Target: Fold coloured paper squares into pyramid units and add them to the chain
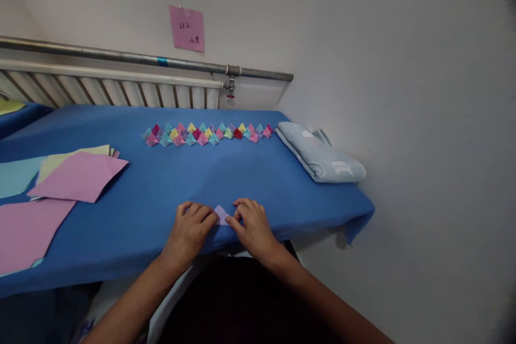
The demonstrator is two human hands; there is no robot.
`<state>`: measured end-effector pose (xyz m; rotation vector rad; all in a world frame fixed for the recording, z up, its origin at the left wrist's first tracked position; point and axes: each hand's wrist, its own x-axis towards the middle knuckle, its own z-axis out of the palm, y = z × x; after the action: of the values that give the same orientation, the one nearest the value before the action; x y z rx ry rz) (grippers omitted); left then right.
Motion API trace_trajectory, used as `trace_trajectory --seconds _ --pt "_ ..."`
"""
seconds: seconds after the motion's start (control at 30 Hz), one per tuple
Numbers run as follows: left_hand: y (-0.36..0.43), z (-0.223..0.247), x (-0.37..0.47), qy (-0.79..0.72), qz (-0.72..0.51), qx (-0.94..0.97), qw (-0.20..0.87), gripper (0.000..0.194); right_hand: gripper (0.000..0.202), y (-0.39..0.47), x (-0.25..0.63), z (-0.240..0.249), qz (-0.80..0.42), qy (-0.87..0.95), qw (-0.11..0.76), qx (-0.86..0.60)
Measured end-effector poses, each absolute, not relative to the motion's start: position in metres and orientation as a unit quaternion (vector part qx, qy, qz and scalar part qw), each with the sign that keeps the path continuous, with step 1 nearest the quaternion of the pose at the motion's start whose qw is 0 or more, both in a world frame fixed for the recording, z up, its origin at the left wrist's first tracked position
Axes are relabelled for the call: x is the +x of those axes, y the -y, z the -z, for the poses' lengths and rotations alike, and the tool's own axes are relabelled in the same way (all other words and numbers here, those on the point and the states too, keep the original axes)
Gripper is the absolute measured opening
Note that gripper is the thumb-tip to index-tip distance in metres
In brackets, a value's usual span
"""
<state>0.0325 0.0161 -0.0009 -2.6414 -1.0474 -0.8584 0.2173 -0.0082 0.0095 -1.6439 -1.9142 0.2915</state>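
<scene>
A small folded lilac paper [221, 215] with a pointed top lies on the blue cloth near the front edge. My left hand [191, 229] is closed at its left side, the fingertips pressed on its edge. On the other side my right hand [252, 226] has its thumb on the paper's lower right corner, its fingers curled above. Further back, several small folded paper pieces [202, 135] in pink, blue, yellow and red stand in rows.
Pink sheets [83, 176] overlap yellow and light blue ones at the left. A folded grey-green cloth [322, 153] lies at the right end of the blue-covered table [161, 172]. A radiator [133, 91] and pipe run behind.
</scene>
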Motion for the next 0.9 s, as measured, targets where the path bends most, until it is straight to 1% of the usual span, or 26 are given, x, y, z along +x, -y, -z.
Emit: trace_trajectory --seconds 0.17,0.33,0.47,0.63,0.77,0.9 --pt "-0.006 0.004 0.03 0.32 0.308 -0.891 0.097 0.027 0.02 0.008 0.218 -0.01 -0.115 0.722 0.294 -0.615" --pt "0.008 0.007 0.032 0.346 0.299 -0.884 0.093 0.037 0.019 0.007 0.218 -0.012 -0.124 0.718 0.289 -0.621" --pt "0.015 0.005 0.035 0.372 0.277 -0.88 0.102 0.039 0.019 0.006 0.219 -0.012 -0.118 0.722 0.288 -0.618" --pt "0.021 0.002 0.038 0.388 0.247 -0.881 0.105 0.043 0.006 0.012 0.216 -0.013 -0.104 0.735 0.299 -0.599" --pt "0.023 0.004 0.038 0.401 0.261 -0.871 0.108 0.042 0.018 0.018 0.213 -0.013 -0.071 0.786 0.284 -0.545" --pt "0.025 0.003 0.038 0.403 0.254 -0.871 0.121 0.045 0.022 0.018 0.214 -0.012 -0.067 0.808 0.253 -0.528"
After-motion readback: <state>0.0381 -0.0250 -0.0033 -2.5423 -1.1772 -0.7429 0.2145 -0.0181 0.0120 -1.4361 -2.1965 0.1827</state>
